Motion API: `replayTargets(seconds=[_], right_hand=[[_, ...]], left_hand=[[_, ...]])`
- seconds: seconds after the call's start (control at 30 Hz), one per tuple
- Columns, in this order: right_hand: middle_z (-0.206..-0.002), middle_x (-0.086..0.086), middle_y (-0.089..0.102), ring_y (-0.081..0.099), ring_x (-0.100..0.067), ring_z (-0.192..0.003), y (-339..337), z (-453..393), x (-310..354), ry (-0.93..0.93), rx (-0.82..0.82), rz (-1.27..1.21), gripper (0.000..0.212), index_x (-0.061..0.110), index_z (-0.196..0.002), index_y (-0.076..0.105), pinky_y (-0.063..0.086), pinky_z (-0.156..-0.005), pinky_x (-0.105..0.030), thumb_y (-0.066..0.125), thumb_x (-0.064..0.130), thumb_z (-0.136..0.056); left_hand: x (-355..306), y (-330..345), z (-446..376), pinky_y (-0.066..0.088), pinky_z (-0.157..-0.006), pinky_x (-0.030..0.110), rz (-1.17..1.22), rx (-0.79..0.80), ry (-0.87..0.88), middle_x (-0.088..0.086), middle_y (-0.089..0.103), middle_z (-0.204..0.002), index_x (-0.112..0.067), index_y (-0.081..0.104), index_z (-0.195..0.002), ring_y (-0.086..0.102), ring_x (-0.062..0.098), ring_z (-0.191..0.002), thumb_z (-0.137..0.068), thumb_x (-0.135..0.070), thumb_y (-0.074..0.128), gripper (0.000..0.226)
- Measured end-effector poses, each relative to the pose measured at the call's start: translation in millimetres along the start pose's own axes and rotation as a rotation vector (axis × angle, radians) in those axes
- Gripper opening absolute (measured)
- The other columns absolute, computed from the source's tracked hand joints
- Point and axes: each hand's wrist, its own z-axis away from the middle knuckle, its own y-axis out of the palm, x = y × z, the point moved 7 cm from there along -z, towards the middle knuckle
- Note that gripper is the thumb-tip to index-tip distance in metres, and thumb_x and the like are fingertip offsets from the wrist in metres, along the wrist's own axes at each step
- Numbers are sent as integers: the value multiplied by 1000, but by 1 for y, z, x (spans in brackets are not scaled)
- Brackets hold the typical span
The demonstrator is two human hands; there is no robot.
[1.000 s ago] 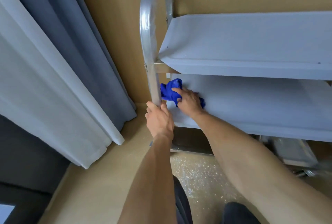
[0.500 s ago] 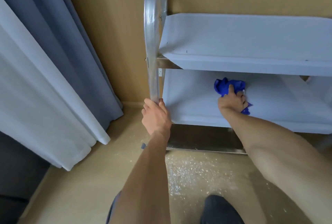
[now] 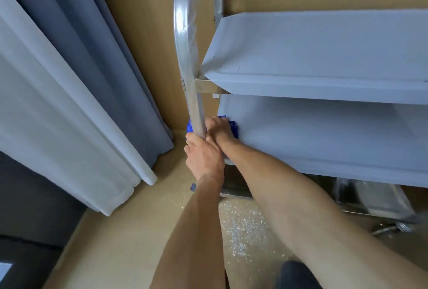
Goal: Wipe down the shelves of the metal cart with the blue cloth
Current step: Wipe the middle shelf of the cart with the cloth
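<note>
We grip the post (image 3: 196, 112) with our left hand (image 3: 203, 156); our right hand (image 3: 218, 127) presses the cloth (image 3: 233, 126) on the middle shelf (image 3: 324, 131), so wiping seems underway.

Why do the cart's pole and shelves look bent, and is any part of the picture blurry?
Head view: the wide-angle lens bows the shiny metal cart upright and slants the pale grey shelves; a bright glare streak runs down the upright; the lower right corner by the cart's wheel is smeared; the crumpled blue cloth under the right hand stays fairly sharp.
</note>
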Motion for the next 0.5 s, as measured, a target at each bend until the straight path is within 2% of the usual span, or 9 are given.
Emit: replayTargets(seconds=[0.03, 0.1, 0.13, 0.17, 0.2, 0.23, 0.33, 0.43, 0.5], right_hand=[[-95, -9, 65, 57, -29, -95, -2, 4, -1, -29, -69, -51, 23, 16, -73, 54, 38, -76, -38, 40, 27, -88], [-85, -7, 60, 54, -29, -85, -12, 16, -10, -43, -227, -156, 15, 16, -70, 48, 44, -69, -41, 40, 25, -80], [-86, -5, 60, 57, -30, -85, -16, 23, -19, -27, -299, -149, 7, 18, -75, 51, 46, -67, -41, 46, 22, -78], [-92, -4, 63, 59, -32, -89, -17, 31, -33, 18, -349, -158, 14, 20, -89, 59, 49, -70, -41, 51, 18, -77], [-102, -4, 65, 60, -33, -95, -19, 38, -49, 86, -402, -134, 32, 22, -107, 63, 49, -76, -41, 55, 15, -77], [-111, -6, 64, 59, -33, -102, -23, 46, -65, 162, -445, -103, 47, 24, -124, 59, 47, -83, -41, 58, 13, -78], [-128, -10, 56, 49, -35, -116, -43, 71, -132, 475, -537, 35, 74, 31, -149, 31, 34, -95, -46, 62, 16, -83], [-143, -18, 42, 38, -38, -128, -71, 93, -219, 783, -546, 86, 74, 34, -154, 19, 23, -108, -52, 54, 22, -90], [-150, -19, 34, 33, -38, -134, -84, 96, -258, 890, -496, 10, 70, 34, -154, 18, 18, -112, -54, 48, 22, -91]], left_hand=[[-2, 0, 1, 43, -76, 44, -12, 1, 22, 11, 58, -109, -10, 35, -107, 53, 34, -103, -99, -44, 31, 35], [-6, 2, 5, 44, -76, 43, -28, 18, 65, 10, 58, -107, -11, 34, -106, 54, 34, -102, -99, -46, 29, 36], [-9, 4, 8, 44, -77, 43, -23, 29, 79, 10, 58, -108, -11, 34, -106, 54, 33, -103, -99, -46, 29, 36], [-12, 6, 11, 44, -78, 43, -15, 36, 82, 10, 58, -109, -11, 34, -107, 54, 34, -103, -100, -46, 31, 36], [-15, 8, 14, 44, -78, 43, -13, 39, 79, 11, 58, -109, -10, 35, -109, 54, 34, -104, -100, -45, 32, 36], [-18, 9, 17, 44, -77, 44, -14, 38, 80, 11, 58, -109, -10, 35, -109, 55, 34, -103, -99, -44, 34, 36], [-24, 11, 23, 46, -73, 43, -5, 32, 132, 10, 60, -101, -12, 35, -103, 58, 35, -94, -99, -43, 32, 31], [-25, 12, 24, 51, -71, 44, 1, 36, 176, 9, 61, -95, -17, 32, -97, 60, 35, -85, -99, -44, 31, 28], [-25, 12, 23, 51, -72, 45, 8, 31, 185, 10, 61, -95, -16, 32, -96, 60, 36, -85, -99, -43, 32, 27]])
